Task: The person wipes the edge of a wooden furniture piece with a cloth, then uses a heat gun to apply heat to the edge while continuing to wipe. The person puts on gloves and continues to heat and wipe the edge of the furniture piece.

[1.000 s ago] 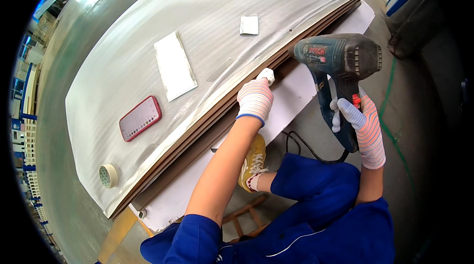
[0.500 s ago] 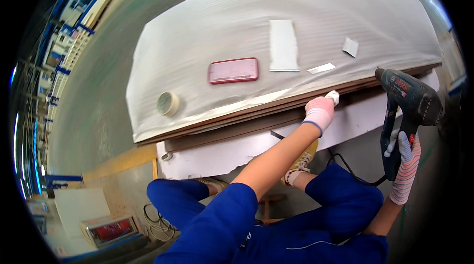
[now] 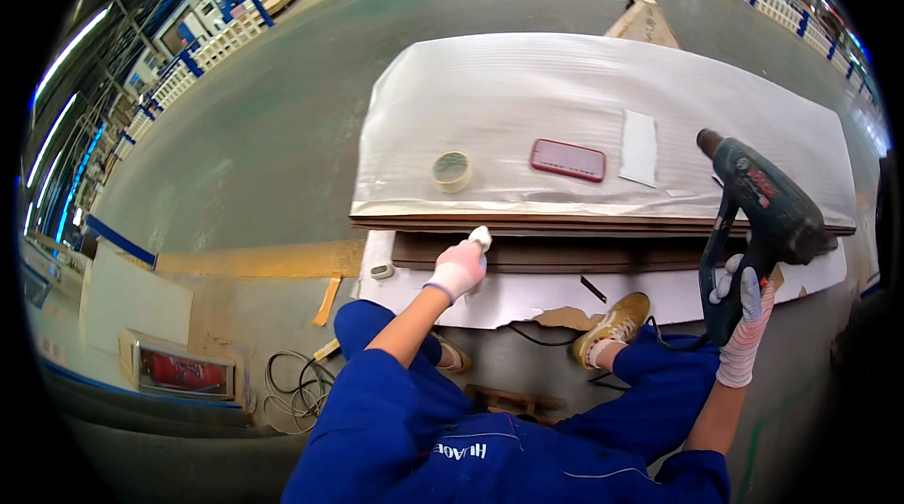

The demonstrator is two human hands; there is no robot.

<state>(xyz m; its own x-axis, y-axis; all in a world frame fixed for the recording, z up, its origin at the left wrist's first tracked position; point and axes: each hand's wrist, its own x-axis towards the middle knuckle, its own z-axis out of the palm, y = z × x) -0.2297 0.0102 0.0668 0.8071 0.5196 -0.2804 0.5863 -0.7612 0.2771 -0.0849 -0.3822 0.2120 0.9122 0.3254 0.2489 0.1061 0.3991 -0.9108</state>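
My left hand, in a pinkish-white glove, is closed on a small white wad at the front edge of the stacked brown boards. What the wad is made of I cannot make out. In a striped glove, my right hand grips a dark heat gun by its handle. The gun's nozzle points up and to the left, over the right part of the white foam sheet that covers the boards. A black cord hangs from the handle's lower end.
On the sheet lie a tape roll, a red-cased phone and a white strip. A small black strip rests on the white board beneath. Coiled cable is on the floor at left. Behind the stack stands a pallet-truck-like part.
The view has shifted. Along the boards' front edge, my left hand has moved left with the wad, to near the tape roll. My right hand still holds the heat gun, now nearer the white strip.
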